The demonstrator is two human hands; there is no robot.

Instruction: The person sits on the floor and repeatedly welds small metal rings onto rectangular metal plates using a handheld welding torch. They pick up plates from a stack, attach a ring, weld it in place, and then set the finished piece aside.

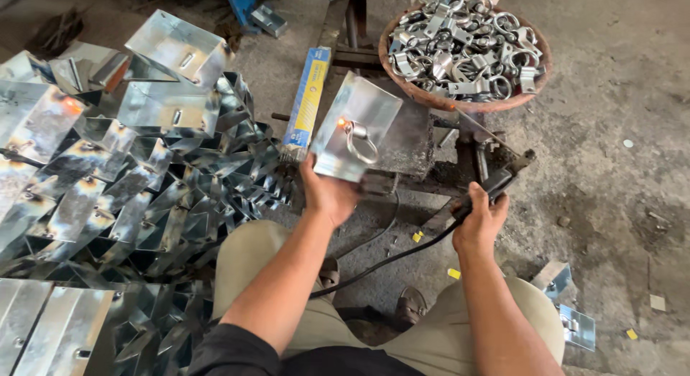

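While the weld spot [342, 123] is glowing, we are gripping the plate [356, 126] in left fingers [314, 176]; right fingers [483, 205] are clutching the electrode holder [494, 183]; welded pile [136, 167] left, ring basket [467, 101] far.

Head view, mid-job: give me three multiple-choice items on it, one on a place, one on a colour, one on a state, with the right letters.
1. Where is the basket of metal rings?
A. Top right, beyond the hands
B. On the person's lap
C. Under the pile of sheet pieces

2. What colour is the long box beside the held plate?
A. Red and white
B. Blue and yellow
C. Green

3. What is the left hand doing?
A. Resting open on the floor
B. Holding a metal plate with a ring on it
C. Reaching into the basket

Answers: 1 A, it sits at the upper right on the stand. 2 B, blue with a yellow strip. 3 B, its grip is closed on the plate's lower edge, with a glowing orange spot by the ring.
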